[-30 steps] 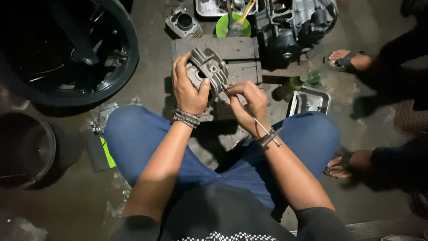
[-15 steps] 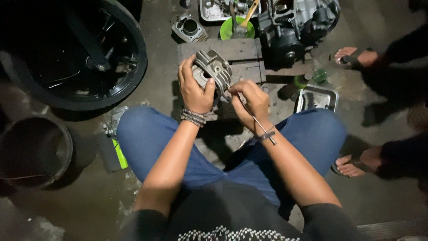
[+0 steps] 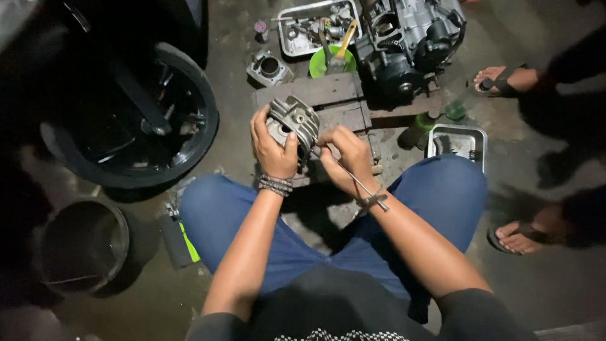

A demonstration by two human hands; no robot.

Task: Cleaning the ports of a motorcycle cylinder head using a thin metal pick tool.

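Since a second ago, not much has changed: the left hand (image 3: 273,146) still holds the ribbed metal engine part (image 3: 293,121) up in the air, and the right hand (image 3: 344,158) still pokes at it with a thin metal tool (image 3: 353,180). The part seems turned a little more, so its fins face up and far. So the work on this part seems to be going on, not finished. The left hand is wrapped around the left side of the part, thumb on the near edge. The right hand is closed tight on the tool, just right of the part, and the tool tip touches the part's near right side. The part is above the knees, in front of the wooden block (image 3: 315,95) on the floor. Far behind sits a big engine (image 3: 410,44), a green bowl (image 3: 322,63) and a tray of small bits (image 3: 303,28). A black wheel (image 3: 126,126) lies to the left, and a bucket (image 3: 82,243) is near left. Another person's sandalled foot (image 3: 505,79) is to the right.
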